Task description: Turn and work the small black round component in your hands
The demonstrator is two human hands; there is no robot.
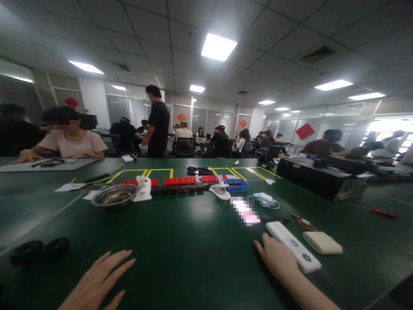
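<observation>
My left hand (100,280) is at the lower left over the green table, its fingers spread and nothing in them. My right hand (278,257) rests low on the table at the right, back up, with its finger and thumb tips slightly apart. Right beside it lies a long white device (290,244) with a round dark button; whether the hand touches it, I cannot tell. Beyond that device is a cream rounded case (322,242) with an orange cord (301,221). A phone with a lit, blurred screen (244,211) lies ahead of my right hand.
A metal bowl (114,196) of small brass-coloured parts, white stands (143,189), red bins (182,180) and a blue tray (237,186) line the middle. Two black round objects (40,252) sit left. A black computer case (319,178) stands right. Other people (72,144) work beyond.
</observation>
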